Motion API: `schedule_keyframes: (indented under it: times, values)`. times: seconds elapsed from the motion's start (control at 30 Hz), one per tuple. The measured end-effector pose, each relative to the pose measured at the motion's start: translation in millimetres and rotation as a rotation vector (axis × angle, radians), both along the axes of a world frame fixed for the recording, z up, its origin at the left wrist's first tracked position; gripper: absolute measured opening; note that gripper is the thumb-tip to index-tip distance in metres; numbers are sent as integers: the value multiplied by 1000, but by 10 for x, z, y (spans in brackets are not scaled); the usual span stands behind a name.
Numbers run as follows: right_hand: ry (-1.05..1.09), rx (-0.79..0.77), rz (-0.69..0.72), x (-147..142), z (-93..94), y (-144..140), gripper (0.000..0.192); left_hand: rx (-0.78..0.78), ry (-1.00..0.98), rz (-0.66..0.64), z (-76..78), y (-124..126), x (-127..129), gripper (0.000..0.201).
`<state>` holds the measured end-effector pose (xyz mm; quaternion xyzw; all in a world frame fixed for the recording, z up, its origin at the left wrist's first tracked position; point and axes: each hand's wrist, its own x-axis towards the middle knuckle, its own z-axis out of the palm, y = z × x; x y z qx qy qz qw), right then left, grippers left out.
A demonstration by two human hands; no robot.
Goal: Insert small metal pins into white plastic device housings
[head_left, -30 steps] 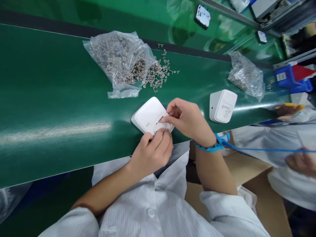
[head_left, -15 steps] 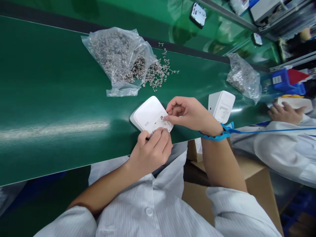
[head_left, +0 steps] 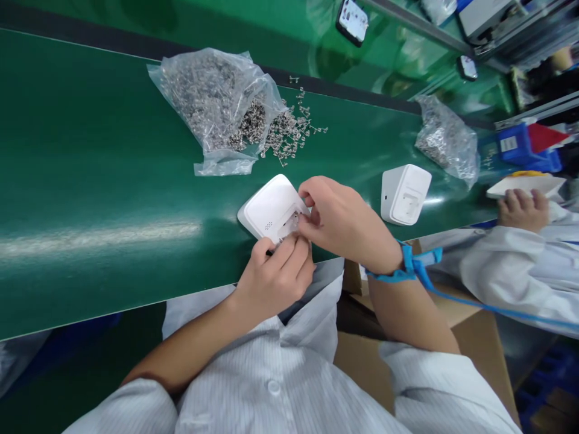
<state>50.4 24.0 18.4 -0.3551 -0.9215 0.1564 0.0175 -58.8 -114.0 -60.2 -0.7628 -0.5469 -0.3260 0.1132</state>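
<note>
A white plastic housing with rounded corners, a small group of holes and a recess lies tilted at the front of the green bench. My left hand is closed on its near edge, fingers curled over it. My right hand, with a blue wrist strap, is closed in a pinch over the recess. A bit of metal shows beside its fingertips; what they hold is hidden. Beyond the housing, small metal clips spill from a clear plastic bag.
Right of my hand stands a second white housing. Farther right are another clear bag, a blue bin and a co-worker's hand on a white part. Two dark-edged devices lie on the far belt. Below is a cardboard box.
My right hand has rolled over and its fingertips have shifted slightly left over the recess. The far devices have slid left. The co-worker's hand and white part have moved.
</note>
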Motion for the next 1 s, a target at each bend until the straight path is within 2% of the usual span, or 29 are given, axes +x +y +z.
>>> schedule_keyframes:
  times: [0.1,0.17,0.3,0.43,0.53,0.6,0.67,0.7,0.77,0.83,0.87,1.0]
  values:
    - [141,-158,109,145,-13,109,17,2,-5,-4,0,-8,-9,20]
    - [244,-215,127,230,-56,174,16,3,-9,-8,0,-11,-16,20]
    - [340,-309,101,295,-172,193,22,-17,-10,-4,-7,-12,-27,20]
    - [393,-409,11,280,-261,175,25,-24,-19,-1,-17,-15,0,22]
    - [414,-440,-10,277,-301,163,25,-63,-32,-8,32,-23,-11,23]
    - [407,-351,9,286,-326,112,24,-98,-34,-68,127,-14,-99,20]
    - [436,-177,10,298,-366,1,19,-83,-30,-140,275,38,-268,15]
    - [467,-80,-11,302,-394,-75,17,-62,-32,-143,363,89,-370,13]
    - [547,87,-90,297,-465,-247,15,-51,-46,-53,536,248,-567,11]
    - [620,190,-184,271,-546,-412,14,-166,-63,40,661,464,-697,10]
    - [651,221,-226,251,-585,-481,14,-264,-72,44,693,577,-728,10]
    - [766,252,-374,144,-699,-623,8,-580,-129,-18,665,894,-689,12]
